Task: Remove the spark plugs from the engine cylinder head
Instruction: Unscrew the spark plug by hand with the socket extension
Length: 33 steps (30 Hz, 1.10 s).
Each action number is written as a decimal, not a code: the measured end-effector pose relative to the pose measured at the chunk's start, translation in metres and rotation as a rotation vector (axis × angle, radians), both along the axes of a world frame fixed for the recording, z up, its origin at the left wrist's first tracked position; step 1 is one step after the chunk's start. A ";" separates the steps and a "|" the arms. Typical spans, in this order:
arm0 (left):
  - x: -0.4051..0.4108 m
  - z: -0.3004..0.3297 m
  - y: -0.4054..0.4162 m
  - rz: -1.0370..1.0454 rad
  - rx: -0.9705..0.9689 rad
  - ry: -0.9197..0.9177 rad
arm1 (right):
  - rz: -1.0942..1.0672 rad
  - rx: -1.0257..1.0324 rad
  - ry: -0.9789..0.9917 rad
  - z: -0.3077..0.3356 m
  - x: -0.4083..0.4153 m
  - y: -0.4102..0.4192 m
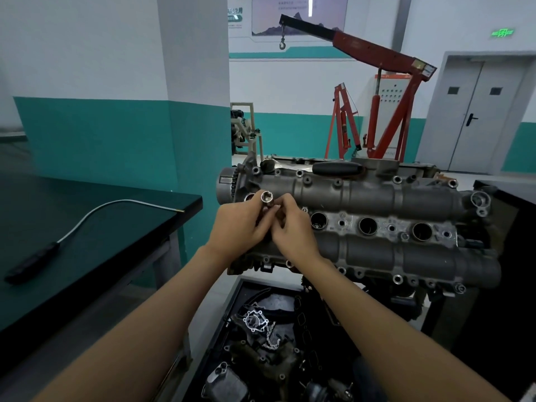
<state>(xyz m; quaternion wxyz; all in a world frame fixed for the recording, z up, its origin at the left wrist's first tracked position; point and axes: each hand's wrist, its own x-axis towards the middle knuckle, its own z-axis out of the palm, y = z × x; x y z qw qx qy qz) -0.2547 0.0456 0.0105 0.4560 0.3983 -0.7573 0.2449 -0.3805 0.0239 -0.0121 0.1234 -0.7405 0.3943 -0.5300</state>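
Workshop w/ teal-banded walls, a red engine hoist (pixel 385 91) at the back and a grey double door (pixel 475 117) on the right. Dark surface (pixel 95 227) at left carries a flexible pick-up tool (pixel 72 227) with a black handle. Cylinder head (pixel 362 224) sits centre on a stand, its row of plug wells facing up; three wells to the right of the hands look open and dark — whether plugs sit deep inside can't be told from here. A ratchet (pixel 316 168) lies along the far edge of the head. Below, a tray of loose engine parts (pixel 261 343).

Both hands work together over the leftmost well. Left hand (pixel 235 227) has its fingers curled round a spark plug socket (pixel 267 198), open end tilted up toward the camera. Right hand (pixel 293 230) pinches something small at the socket's lower end — probably the plug being pulled free, but fingers hide it, so can't say for sure.

Step in hand, as I read it: get the plug out of the socket. To do it well:
- hold the socket steady w/ the left, pull straight along its axis w/ the right — no bending, the ceramic cracks
- work over the head or the surface, not over the tray, in case it drops
- keep grit out of the open wells
- set the plug down in cylinder order.
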 end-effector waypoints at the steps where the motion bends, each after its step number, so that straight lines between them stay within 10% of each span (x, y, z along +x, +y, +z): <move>1: -0.001 -0.001 -0.001 0.037 -0.018 -0.020 | -0.003 -0.008 0.004 0.000 0.000 0.000; 33: -0.005 -0.005 -0.003 0.136 -0.060 -0.033 | -0.046 0.036 -0.139 0.000 0.002 -0.001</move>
